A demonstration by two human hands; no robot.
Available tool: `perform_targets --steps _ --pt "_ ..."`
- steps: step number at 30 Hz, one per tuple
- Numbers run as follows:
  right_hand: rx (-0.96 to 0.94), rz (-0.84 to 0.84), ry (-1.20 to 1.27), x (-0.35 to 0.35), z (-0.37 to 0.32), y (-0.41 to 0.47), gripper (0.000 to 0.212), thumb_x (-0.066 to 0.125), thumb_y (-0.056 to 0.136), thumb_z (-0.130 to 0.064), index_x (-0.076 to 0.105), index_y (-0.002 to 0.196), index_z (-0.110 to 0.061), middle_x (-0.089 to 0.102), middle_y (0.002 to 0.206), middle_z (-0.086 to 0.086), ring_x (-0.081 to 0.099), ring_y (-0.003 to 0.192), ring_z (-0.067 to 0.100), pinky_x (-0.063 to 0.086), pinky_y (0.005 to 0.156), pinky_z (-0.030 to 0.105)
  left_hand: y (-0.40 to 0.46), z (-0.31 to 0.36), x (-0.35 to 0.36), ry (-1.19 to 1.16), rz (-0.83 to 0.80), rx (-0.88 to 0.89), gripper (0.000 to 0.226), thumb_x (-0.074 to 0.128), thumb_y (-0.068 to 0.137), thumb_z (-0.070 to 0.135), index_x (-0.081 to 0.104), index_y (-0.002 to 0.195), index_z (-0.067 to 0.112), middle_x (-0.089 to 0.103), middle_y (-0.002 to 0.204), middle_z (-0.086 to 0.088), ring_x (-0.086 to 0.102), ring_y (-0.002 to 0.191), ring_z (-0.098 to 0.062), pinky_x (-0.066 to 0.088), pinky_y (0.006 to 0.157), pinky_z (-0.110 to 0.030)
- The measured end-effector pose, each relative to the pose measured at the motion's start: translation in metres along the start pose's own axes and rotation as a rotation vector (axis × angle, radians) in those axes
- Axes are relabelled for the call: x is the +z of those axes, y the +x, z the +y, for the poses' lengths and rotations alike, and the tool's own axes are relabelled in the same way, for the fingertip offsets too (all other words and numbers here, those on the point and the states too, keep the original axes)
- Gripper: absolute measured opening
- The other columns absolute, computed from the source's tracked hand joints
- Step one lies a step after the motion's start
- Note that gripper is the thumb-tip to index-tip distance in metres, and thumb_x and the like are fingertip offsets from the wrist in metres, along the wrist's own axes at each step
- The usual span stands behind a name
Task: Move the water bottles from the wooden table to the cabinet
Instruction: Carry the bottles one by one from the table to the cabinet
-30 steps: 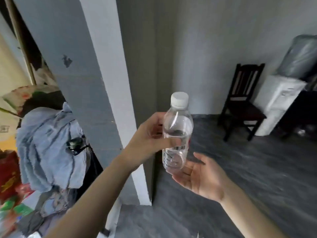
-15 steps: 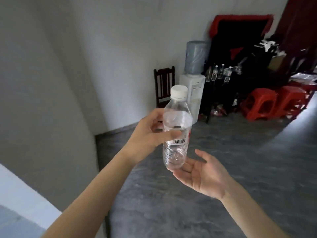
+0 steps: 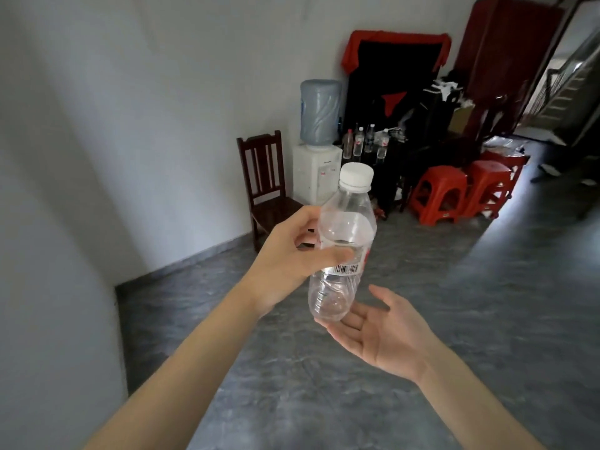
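We hold a clear plastic water bottle (image 3: 341, 251) upright in mid-air at chest height, above a grey floor (image 3: 454, 303). Our left hand (image 3: 285, 264) grips it around the middle, thumb across the label and fingers (image 3: 305, 237) curled behind. Our right hand (image 3: 383, 332) is open, palm up, just under the bottle's base — whether it touches we cannot tell. The bottle looks only partly filled, so we judge it light; its thin walls would likely dent under a hard squeeze, and the smooth plastic may slip. The labelled waist seems the best place to hold. A white cap (image 3: 356, 175) is on. Far behind, more bottles (image 3: 363, 141) stand beside a water dispenser (image 3: 316, 173) and a wooden chair (image 3: 263, 177).
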State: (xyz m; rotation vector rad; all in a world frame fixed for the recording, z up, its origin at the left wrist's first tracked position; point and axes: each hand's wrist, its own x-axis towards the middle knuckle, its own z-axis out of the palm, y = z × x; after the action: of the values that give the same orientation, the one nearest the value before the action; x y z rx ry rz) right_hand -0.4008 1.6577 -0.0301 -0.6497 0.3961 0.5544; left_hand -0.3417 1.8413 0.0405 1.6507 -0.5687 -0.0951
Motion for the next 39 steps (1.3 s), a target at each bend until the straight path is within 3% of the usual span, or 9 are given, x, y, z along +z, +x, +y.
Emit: perform_targets --steps 7,11,17,21,27,34,39 --pt "-0.055 0.032 0.027 0.021 -0.055 0.069 0.063 0.040 0.100 -0.044 0.049 0.138 0.006 0.060 0.134 0.026 0.056 0.127 0.041 0.041 0.110 0.043 0.088 -0.026 -0.037 0.005 -0.040 0.028 0.056 0.088 0.066 0.028 0.068 0.119 0.027 0.075 0.114 0.005 0.069 0.112 -0.016 0.052 0.098 -0.030" --pt "-0.091 0.043 0.041 0.036 -0.087 0.110 0.063 0.039 0.100 -0.044 0.050 0.137 0.005 0.060 0.134 0.025 0.057 0.127 0.040 0.044 0.108 0.043 0.143 -0.037 -0.064 0.034 -0.085 0.034 0.049 0.087 0.076 0.012 0.068 0.120 0.025 0.076 0.114 0.006 0.069 0.111 -0.013 0.052 0.101 -0.033" --pt "-0.130 0.070 0.044 0.039 -0.123 0.153 0.063 0.041 0.099 -0.044 0.051 0.137 0.005 0.060 0.134 0.025 0.059 0.124 0.038 0.049 0.104 0.042 0.210 -0.062 -0.078 -0.006 -0.147 0.063 0.051 0.087 0.070 0.026 0.068 0.116 0.034 0.075 0.117 0.009 0.069 0.112 -0.012 0.052 0.103 -0.036" --pt "-0.155 0.083 0.061 0.037 -0.147 0.177 0.064 0.039 0.099 -0.045 0.052 0.136 0.005 0.062 0.132 0.025 0.065 0.116 0.037 0.060 0.087 0.042 0.247 -0.078 -0.080 -0.008 -0.200 0.075 0.048 0.086 0.078 0.011 0.068 0.115 0.035 0.075 0.116 0.010 0.069 0.111 -0.010 0.051 0.103 -0.037" --pt "-0.166 0.097 0.075 0.024 -0.190 0.216 0.065 0.036 0.100 -0.046 0.052 0.136 0.005 0.062 0.131 0.025 0.066 0.115 0.036 0.060 0.088 0.040 0.311 -0.104 -0.079 -0.025 -0.203 0.071 0.049 0.084 0.066 0.040 0.069 0.113 0.037 0.075 0.116 0.009 0.070 0.111 -0.013 0.051 0.105 -0.045" --pt "-0.158 0.108 0.065 -0.004 -0.280 0.267 0.065 0.037 0.098 -0.046 0.052 0.137 0.004 0.062 0.133 0.024 0.061 0.124 0.035 0.056 0.094 0.038 0.413 -0.134 -0.057 -0.023 -0.216 0.080 0.055 0.083 0.067 0.040 0.068 0.119 0.029 0.076 0.117 0.004 0.069 0.114 -0.019 0.050 0.107 -0.053" --pt "-0.154 0.093 0.056 -0.026 -0.367 0.300 0.065 0.037 0.098 -0.047 0.053 0.135 0.003 0.064 0.130 0.023 0.066 0.115 0.034 0.056 0.092 0.038 0.502 -0.149 -0.032 -0.017 -0.192 0.098 0.059 0.082 0.069 0.039 0.067 0.123 0.021 0.075 0.117 0.001 0.069 0.114 -0.020 0.051 0.105 -0.052"
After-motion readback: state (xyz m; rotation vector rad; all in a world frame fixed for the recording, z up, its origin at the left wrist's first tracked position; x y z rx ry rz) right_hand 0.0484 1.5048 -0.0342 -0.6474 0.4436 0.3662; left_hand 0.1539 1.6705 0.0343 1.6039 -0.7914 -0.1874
